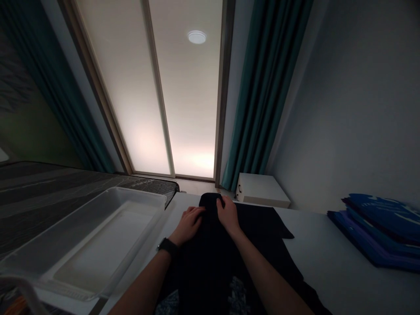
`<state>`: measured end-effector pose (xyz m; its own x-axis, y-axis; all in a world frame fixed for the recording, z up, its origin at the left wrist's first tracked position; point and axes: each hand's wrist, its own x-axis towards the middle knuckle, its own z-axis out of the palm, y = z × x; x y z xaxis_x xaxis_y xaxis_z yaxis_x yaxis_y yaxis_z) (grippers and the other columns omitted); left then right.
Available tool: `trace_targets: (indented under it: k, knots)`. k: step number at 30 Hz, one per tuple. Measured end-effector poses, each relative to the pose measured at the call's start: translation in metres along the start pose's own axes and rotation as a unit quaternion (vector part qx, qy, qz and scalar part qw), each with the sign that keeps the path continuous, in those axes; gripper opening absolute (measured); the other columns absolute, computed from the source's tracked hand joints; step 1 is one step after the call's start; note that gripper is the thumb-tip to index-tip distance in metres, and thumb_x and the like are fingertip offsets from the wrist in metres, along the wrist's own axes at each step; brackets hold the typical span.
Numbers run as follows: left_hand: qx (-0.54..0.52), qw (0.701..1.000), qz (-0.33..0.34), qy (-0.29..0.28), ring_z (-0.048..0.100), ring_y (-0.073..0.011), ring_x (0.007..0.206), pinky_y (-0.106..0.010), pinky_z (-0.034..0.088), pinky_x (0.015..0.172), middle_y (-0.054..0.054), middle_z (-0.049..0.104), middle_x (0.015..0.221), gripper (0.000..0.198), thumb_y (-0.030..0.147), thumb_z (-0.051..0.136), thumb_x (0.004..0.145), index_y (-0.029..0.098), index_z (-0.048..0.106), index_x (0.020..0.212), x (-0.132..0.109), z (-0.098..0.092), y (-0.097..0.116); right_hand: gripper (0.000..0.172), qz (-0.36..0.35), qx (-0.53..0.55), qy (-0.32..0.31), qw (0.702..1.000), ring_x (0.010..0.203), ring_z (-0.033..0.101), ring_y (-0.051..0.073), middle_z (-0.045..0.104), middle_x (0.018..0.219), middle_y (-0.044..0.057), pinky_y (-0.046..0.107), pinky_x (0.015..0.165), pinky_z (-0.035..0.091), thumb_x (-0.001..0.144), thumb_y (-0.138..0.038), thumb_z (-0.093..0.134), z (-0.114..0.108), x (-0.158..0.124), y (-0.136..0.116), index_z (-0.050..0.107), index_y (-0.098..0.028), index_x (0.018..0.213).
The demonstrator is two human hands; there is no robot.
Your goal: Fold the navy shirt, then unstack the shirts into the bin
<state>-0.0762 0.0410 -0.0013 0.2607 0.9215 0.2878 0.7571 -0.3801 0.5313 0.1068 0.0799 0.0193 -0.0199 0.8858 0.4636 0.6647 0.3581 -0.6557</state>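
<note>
A black T-shirt (pixel 210 253) lies spread over the white table in front of me, its short sleeve reaching out to the right. At its far end, my left hand (pixel 190 222) is closed on the left edge of the fabric, fingers bent over it. My right hand (pixel 227 213) pinches the same far part of the shirt, with thumb and fingers curled round a dark fold. Near the bottom, some patterned cloth (pixel 239 295) shows against the black. A dark watch sits on my left wrist.
To the left stands a clear plastic bin (pixel 108 245). A stack of folded blue and purple clothes (pixel 380 232) lies on the right of the white table (pixel 315 249). Beyond the table are a white cabinet (pixel 262 189), teal curtains (pixel 265 87) and frosted sliding doors (pixel 190 109).
</note>
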Motion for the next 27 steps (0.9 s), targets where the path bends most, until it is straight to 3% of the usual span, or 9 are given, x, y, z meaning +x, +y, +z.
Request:
trace_targets:
  k: [5,10,14,18,21,24,27]
  knots:
    - [0.15,0.988,0.0,-0.042,0.041,-0.0296,0.125,-0.048,0.032,0.103,-0.005,0.041,0.147,0.046,0.03,0.045,0.09,0.026,0.047,0.136,0.014,0.005,-0.004,0.026,-0.05,0.019,-0.004,0.999,0.093,0.056,0.02,0.06,0.093,0.007,0.031,0.087,0.044,0.093,-0.024,0.041,-0.002,-0.004,-0.008,0.066,-0.019,0.097]
    - [0.19,0.98,0.023,-0.053,0.044,-0.0282,0.12,-0.043,0.035,0.099,-0.007,0.05,0.136,0.042,0.029,0.044,0.09,0.027,0.05,0.132,0.029,-0.004,-0.019,0.028,-0.105,0.009,-0.041,0.994,0.096,0.054,0.018,0.058,0.1,0.006,0.03,0.088,0.044,0.091,-0.02,0.046,0.002,-0.015,-0.017,0.065,-0.021,0.111]
    - [0.19,0.981,-0.013,-0.039,0.047,-0.0267,0.114,-0.042,0.036,0.097,-0.009,0.054,0.125,0.042,0.029,0.04,0.092,0.026,0.049,0.134,0.034,-0.008,-0.028,0.029,-0.139,-0.043,-0.099,0.984,0.094,0.053,0.019,0.058,0.098,0.006,0.031,0.085,0.044,0.09,-0.018,0.049,0.006,-0.024,-0.02,0.064,-0.022,0.115]
    - [0.172,0.984,-0.03,-0.024,0.046,-0.0269,0.116,-0.042,0.034,0.098,-0.009,0.054,0.127,0.043,0.028,0.042,0.091,0.029,0.05,0.134,0.037,-0.009,-0.033,0.029,-0.203,-0.082,-0.174,0.96,0.094,0.053,0.019,0.059,0.101,0.005,0.033,0.086,0.042,0.09,-0.019,0.051,0.009,-0.032,-0.02,0.062,-0.023,0.116]
    - [0.124,0.989,-0.082,0.0,0.047,-0.0247,0.117,-0.041,0.033,0.099,-0.005,0.057,0.126,0.038,0.029,0.04,0.092,0.031,0.058,0.126,0.044,-0.01,-0.037,0.03,-0.224,-0.086,-0.206,0.949,0.097,0.052,0.019,0.06,0.103,0.005,0.034,0.089,0.04,0.089,-0.021,0.054,0.009,-0.035,-0.02,0.061,-0.024,0.118]
    - [0.101,0.985,-0.138,0.017,0.049,-0.0238,0.115,-0.042,0.033,0.098,-0.003,0.062,0.119,0.038,0.03,0.032,0.095,0.03,0.068,0.106,0.055,-0.011,-0.041,0.027,-0.231,-0.09,-0.225,0.942,0.099,0.052,0.018,0.061,0.102,0.004,0.034,0.089,0.039,0.09,-0.021,0.053,0.009,-0.037,-0.019,0.064,-0.023,0.114]
    - [0.1,0.981,-0.164,0.029,0.05,-0.0256,0.113,-0.043,0.033,0.096,-0.004,0.064,0.112,0.041,0.043,0.034,0.094,0.028,0.072,0.089,0.066,-0.009,-0.043,0.025,-0.238,-0.094,-0.232,0.938,0.101,0.051,0.018,0.061,0.103,0.005,0.034,0.09,0.038,0.09,-0.02,0.052,0.008,-0.038,-0.02,0.065,-0.023,0.111]
